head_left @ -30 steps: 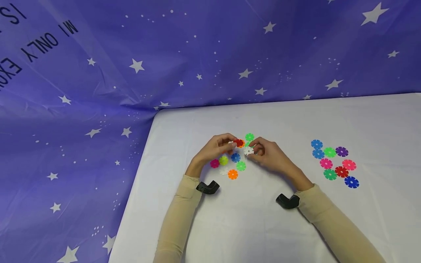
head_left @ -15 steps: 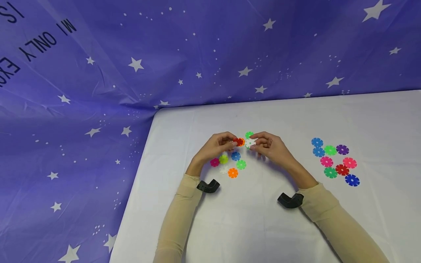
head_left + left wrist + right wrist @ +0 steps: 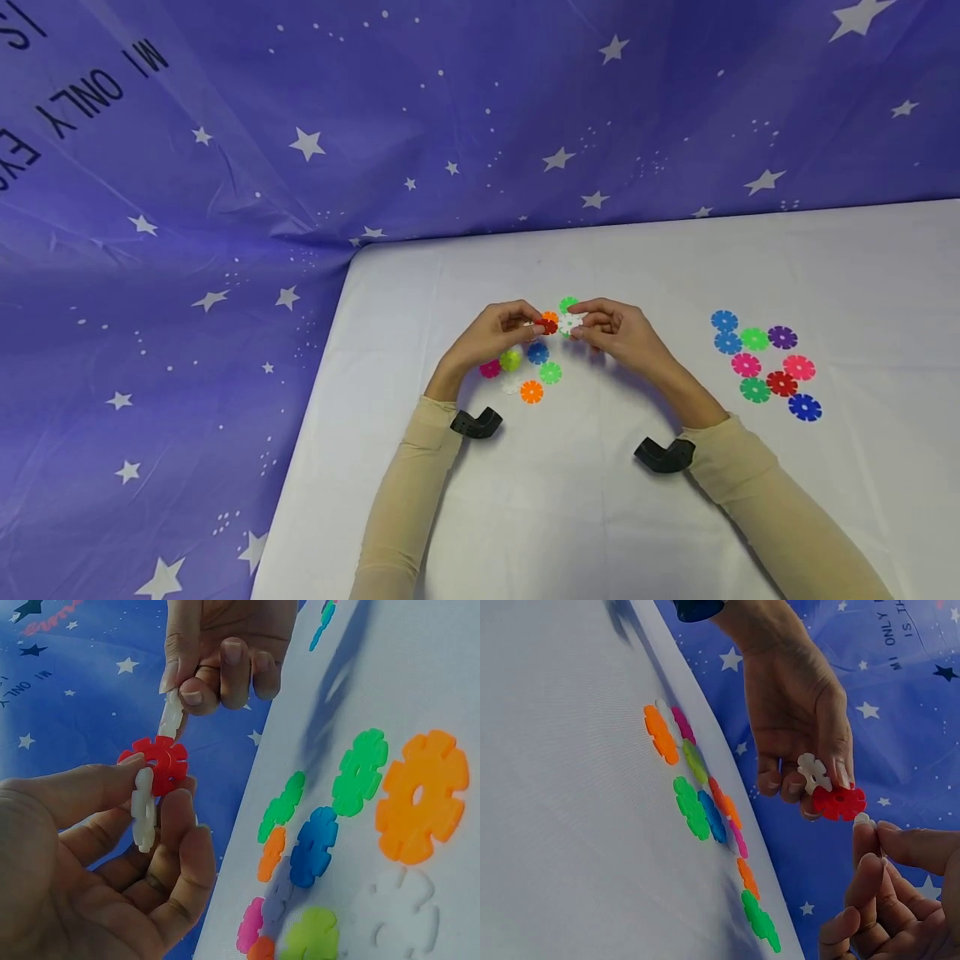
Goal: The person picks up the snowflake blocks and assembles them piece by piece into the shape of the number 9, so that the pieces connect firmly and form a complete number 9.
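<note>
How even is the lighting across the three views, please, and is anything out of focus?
Head view: bright, even light, soft shadows on the table, all sharp. Left wrist view: dimmer, the left hand is close and soft. Right wrist view: dim too, the right hand is shadowed and blurred.

A table (image 3: 600, 517) fills the lower right of the head view, and a draped backdrop (image 3: 225, 167) takes the top and left of the frame. At the middle of the frame the left hand (image 3: 491, 337) and the right hand (image 3: 618, 333) meet above the table, left of centre and right of centre. Between their fingertips sit two joined discs (image 3: 154, 784) in the left hand and a single disc (image 3: 171, 714) in the right hand, just beside each other. Below the left hand, on the table, lies a loose cluster of discs (image 3: 528, 375). Well apart, at the right of the frame, a second cluster of discs (image 3: 765, 367) lies on the table.
</note>
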`<state>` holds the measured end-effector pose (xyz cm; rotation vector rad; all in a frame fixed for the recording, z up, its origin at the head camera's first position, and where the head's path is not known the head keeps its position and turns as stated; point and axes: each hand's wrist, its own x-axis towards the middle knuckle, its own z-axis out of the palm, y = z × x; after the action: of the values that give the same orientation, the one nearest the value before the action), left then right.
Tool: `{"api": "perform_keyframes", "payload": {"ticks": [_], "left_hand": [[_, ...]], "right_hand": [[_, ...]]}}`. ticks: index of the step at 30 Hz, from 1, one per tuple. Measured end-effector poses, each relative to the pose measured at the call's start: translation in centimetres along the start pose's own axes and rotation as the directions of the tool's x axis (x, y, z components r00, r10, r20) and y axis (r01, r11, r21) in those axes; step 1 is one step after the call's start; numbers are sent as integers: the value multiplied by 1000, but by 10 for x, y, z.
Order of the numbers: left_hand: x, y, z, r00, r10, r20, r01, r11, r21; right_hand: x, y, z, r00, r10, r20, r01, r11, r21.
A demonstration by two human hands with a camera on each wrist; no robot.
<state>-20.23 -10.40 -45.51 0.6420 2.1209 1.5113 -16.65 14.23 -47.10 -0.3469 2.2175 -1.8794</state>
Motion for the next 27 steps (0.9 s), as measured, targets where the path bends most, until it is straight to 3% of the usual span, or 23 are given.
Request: {"api": "perform_keyframes", "payload": {"ticks": [20, 27], "left_hand": [[1, 0, 5, 999, 37, -31, -36, 999, 18], [4, -3, 11, 994, 97, -45, -97, 995, 19]], "right_hand": [[-2, -4, 1, 999, 24, 41, -22, 999, -48], [-3, -4, 4, 999, 2, 34, -1, 1000, -19]]}}
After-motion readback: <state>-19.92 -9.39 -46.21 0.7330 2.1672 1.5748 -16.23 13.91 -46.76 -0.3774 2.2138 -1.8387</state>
